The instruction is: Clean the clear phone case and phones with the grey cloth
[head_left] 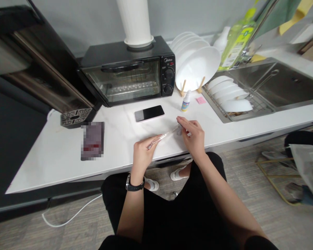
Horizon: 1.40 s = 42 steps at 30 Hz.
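Note:
A thin, clear plastic piece (pixel 168 133), seen nearly edge-on, is held slantwise above the white counter; whether it is a phone case I cannot tell. My left hand (pixel 144 150) is closed on its lower left end. At the upper right end, the fingers of my right hand (pixel 193 133) are pinched together. A small greyish, crumpled bit (pixel 179 131) shows beneath those fingers, perhaps a cloth. Just beyond my hands a phone (pixel 149 113) lies with its dark screen up. A small white spray bottle (pixel 185 101) stands past my right hand, beside a pink slip (pixel 200 100).
A black toaster oven (pixel 130 76) stands at the back, with white plates (pixel 198 67) in a rack beside it. Right of them is a sink (pixel 284 83) holding bowls (pixel 231 92). A blurred-out dark packet (pixel 93 141) lies left. Another person's leg (pixel 304 139) shows at far right.

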Available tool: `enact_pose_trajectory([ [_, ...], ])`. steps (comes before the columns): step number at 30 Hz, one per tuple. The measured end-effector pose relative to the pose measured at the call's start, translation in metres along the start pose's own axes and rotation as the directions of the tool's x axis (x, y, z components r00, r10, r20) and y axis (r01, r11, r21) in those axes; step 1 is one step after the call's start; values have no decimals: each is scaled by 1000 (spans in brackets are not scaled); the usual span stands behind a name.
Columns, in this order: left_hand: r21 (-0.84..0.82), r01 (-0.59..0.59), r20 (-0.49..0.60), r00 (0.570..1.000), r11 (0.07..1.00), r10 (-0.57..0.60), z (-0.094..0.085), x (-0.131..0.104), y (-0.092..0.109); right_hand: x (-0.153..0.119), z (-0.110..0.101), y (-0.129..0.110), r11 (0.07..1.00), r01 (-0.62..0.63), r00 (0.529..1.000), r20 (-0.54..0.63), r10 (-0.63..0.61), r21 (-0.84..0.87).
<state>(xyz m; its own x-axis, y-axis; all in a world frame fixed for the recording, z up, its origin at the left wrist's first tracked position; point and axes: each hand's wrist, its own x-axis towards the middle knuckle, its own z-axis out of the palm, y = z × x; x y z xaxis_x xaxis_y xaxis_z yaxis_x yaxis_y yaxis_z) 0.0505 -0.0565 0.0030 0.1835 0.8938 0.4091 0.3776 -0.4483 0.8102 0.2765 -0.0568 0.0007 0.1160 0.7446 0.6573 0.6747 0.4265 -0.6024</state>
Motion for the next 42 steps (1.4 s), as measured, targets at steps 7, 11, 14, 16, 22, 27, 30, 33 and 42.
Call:
enact_pose_trajectory([
  [7,-8,-14,17,1000,1000,14,2,0,-2,-2,4,-5,1000,-3,1000,-27,2,-26],
  [11,25,-37,17,999,999,37,0,0,-2,-18,22,-40,995,97,993,68,-99,32],
  [14,117,-29,-2,1000,993,30,-4,-1,-3,-31,37,-69,978,187,960,196,-202,96],
  [16,151,-25,-22,999,988,29,-6,-1,-3,-36,42,-80,977,186,951,229,-206,105],
  [22,140,-41,-36,998,989,46,-6,0,-1,-33,40,-75,977,169,944,265,-197,127],
  [27,132,-19,-41,999,991,24,-6,1,3,-32,37,-72,976,135,933,310,-183,170],
  [30,146,-15,-49,999,989,23,-7,1,3,-35,38,-73,976,115,937,306,-169,187],
  [33,164,-30,-58,998,986,40,-6,0,3,-37,38,-70,971,119,944,280,-176,207],
  [42,98,16,-8,1000,995,-15,-1,-1,5,-6,8,-13,999,12,996,90,-16,41],
])
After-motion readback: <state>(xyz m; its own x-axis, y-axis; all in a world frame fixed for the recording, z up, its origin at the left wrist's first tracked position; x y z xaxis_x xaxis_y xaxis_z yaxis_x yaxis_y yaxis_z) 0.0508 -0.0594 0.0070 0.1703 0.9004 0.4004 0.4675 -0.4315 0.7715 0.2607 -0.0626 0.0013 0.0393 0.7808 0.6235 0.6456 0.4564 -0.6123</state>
